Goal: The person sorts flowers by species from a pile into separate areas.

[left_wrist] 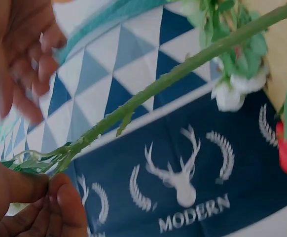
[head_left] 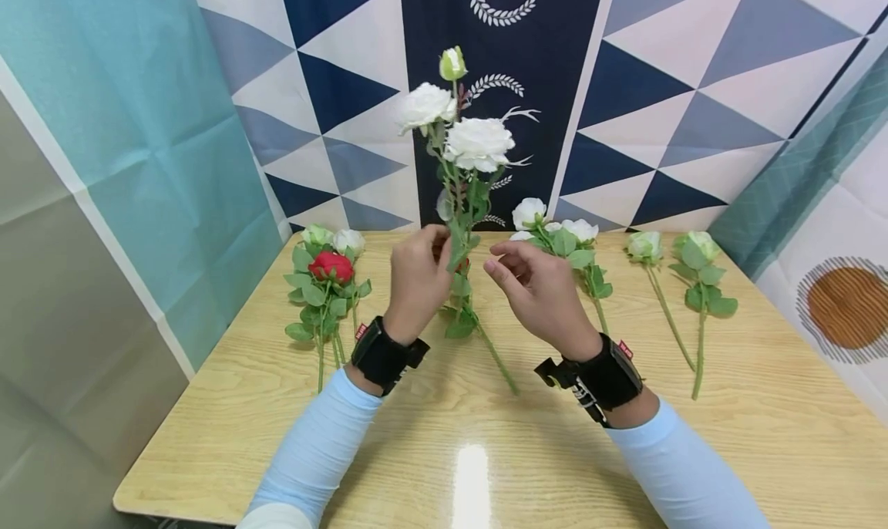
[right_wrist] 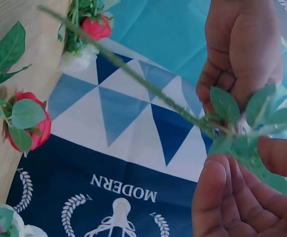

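Observation:
My left hand (head_left: pixel 435 245) pinches the green stem (head_left: pixel 459 228) of a spray of white roses (head_left: pixel 479 143) and holds it upright above the wooden table (head_left: pixel 444 436). The stem's lower end slants down toward the table. In the left wrist view my left fingers (left_wrist: pixel 45 197) close on the stem (left_wrist: pixel 183 66) near its leaves. My right hand (head_left: pixel 501 267) hovers just right of the stem, fingers loosely curved and holding nothing. In the right wrist view my right fingers (right_wrist: pixel 232 197) lie next to the leaves (right_wrist: pixel 227 106), below my left hand (right_wrist: pixel 242 49).
A red rose (head_left: pixel 331 266) with white buds lies at the table's left. More white roses (head_left: pixel 555 232) lie behind my right hand. Two pale green buds (head_left: pixel 645 245) (head_left: pixel 702 245) on stems lie to the right. Patterned cloth (head_left: pixel 624 89) hangs behind.

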Demonstrator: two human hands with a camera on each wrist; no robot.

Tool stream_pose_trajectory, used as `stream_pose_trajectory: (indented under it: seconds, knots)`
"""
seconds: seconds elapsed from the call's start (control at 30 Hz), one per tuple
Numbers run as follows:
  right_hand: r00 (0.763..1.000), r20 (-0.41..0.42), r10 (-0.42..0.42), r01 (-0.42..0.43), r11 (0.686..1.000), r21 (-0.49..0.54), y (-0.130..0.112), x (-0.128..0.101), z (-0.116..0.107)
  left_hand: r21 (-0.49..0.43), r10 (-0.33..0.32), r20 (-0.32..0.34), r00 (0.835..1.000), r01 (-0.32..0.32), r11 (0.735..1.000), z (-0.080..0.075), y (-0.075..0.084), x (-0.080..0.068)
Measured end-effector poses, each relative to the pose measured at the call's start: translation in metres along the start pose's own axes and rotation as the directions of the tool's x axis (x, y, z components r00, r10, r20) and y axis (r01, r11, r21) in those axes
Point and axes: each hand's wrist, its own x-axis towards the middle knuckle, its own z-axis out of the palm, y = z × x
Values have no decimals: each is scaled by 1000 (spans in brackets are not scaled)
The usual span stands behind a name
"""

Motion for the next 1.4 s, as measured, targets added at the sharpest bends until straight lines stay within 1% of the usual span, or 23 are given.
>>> stream_pose_trajectory:
  seconds: [0.07, 0.13, 0.23, 0.33, 0.43, 0.67, 0.9, 0.97, 1.07, 1.13, 1.2, 1.27, 1.33, 1.4]
  knots:
    - [1000, -16, 6, -6, 1000, 13, 2, -1, 1, -16, 18, 12, 1000, -17, 1000, 7, 4, -4]
    - [999, -49, 8, -7, 1000, 27, 4, 0, 2, -32, 38, 20, 999, -37, 999, 13, 8, -7]
    - [992, -122, 0, 6, 999, 52, 8, 2, 4, -59, 68, 32, 997, -66, 996, 20, 14, -12]
    - [983, -182, -13, 28, 997, 78, 12, 4, 4, -79, 94, 39, 995, -91, 993, 24, 18, -15]
    - [978, -209, -21, 38, 996, 79, 14, 5, 3, -91, 111, 37, 993, -108, 990, 25, 20, -17]
    - [979, -199, -36, 44, 998, 38, 12, 5, -1, -107, 145, 22, 989, -142, 984, 24, 21, -17]
    - [989, -142, -47, 54, 998, 43, 9, 4, -6, -100, 189, 11, 982, -187, 977, 22, 21, -16]
    - [989, -129, -67, 74, 996, 46, 10, 3, -9, -98, 202, 14, 979, -200, 975, 20, 21, -17]
    - [986, -120, -119, 126, 991, 55, 9, 2, -11, -92, 220, 14, 975, -218, 972, 20, 21, -18]
    - [980, -121, -159, 166, 985, 49, 9, 2, -12, -82, 234, -4, 972, -233, 969, 20, 20, -18]
    - [973, -123, -197, 201, 979, 22, 8, 2, -13, -80, 248, -39, 968, -251, 965, 21, 19, -17]
    - [967, -125, -222, 223, 975, -9, 7, 2, -13, -138, 248, -75, 966, -257, 957, 21, 18, -15]
    - [963, -124, -239, 236, 971, -38, 7, 2, -13, -213, 243, -102, 965, -260, 942, 22, 18, -13]
    - [960, -125, -250, 245, 968, -51, 6, 2, -13, -221, 243, -110, 964, -262, 939, 22, 17, -12]
